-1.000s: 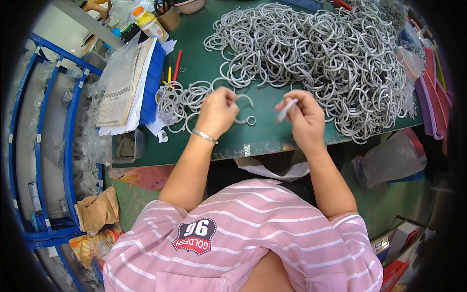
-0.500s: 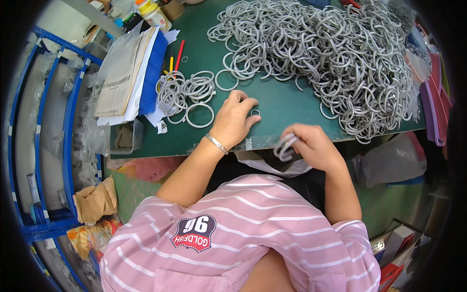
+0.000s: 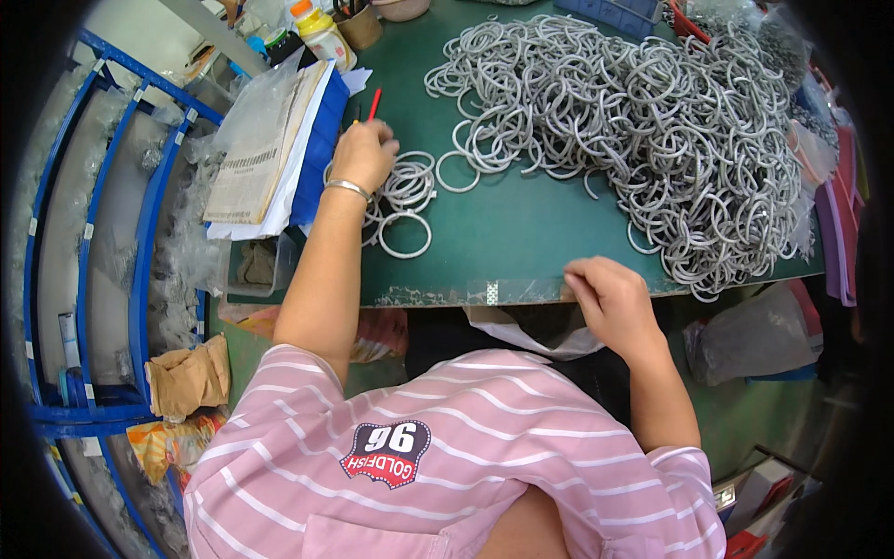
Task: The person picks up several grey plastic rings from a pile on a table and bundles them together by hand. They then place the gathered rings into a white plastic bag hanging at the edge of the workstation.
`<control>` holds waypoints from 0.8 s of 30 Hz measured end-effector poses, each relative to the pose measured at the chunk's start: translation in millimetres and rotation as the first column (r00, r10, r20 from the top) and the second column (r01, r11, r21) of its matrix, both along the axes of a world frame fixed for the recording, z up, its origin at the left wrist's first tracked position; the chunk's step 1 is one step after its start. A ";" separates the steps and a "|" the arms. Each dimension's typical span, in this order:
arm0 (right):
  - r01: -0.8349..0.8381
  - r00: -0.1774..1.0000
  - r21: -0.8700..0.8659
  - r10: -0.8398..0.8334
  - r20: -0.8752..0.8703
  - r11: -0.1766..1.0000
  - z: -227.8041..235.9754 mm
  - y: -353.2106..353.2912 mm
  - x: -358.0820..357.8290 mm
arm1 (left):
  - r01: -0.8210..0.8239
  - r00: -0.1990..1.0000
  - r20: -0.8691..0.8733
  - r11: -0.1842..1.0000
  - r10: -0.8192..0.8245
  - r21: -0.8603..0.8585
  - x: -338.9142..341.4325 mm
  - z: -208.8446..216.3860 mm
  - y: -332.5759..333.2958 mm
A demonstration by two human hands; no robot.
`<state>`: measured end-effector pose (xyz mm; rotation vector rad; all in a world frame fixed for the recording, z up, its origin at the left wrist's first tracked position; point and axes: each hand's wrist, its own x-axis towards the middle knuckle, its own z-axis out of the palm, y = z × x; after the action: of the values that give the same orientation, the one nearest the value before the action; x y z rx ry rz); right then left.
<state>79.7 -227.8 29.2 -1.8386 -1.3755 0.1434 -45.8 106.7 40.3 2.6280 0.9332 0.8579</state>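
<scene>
- Two lots of rings (image 3: 559,102) on desk (image 3: 521,233): big pile (image 3: 643,140), small cluster (image 3: 408,183).
- Left hand (image 3: 366,156) over cluster, grip hidden; right hand (image 3: 610,291) near desk edge, fingertips close together, contents unclear.
- Rings probably light, stiff; pinch one side.

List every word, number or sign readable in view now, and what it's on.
Shirt badge: legible lettering and a number, upside down in view; not copied here.
Printed paper: print too small to read.
Yellow bottle: label too blurred to read.
White rack tags: any writing is too small to read.
</scene>
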 end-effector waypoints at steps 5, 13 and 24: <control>0.179 0.981 0.225 -0.191 0.032 0.958 -39.7 28.8 11.7 | 0.105 0.993 -0.023 0.963 -0.114 -0.247 45.4 3.3 -19.8; 0.151 0.987 0.224 -0.159 0.022 0.963 -37.8 24.8 11.2 | 0.043 0.923 -0.280 0.795 -0.263 -0.605 97.8 -4.8 -35.2; 0.149 0.989 0.215 -0.144 -0.038 0.965 -37.7 23.2 13.7 | 0.201 0.976 0.177 0.218 -0.124 -0.955 116.8 63.5 -14.6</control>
<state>93.4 -204.6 -8.6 -1.7417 -1.1849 -0.0613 71.0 92.1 103.8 1.4664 0.7436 0.1082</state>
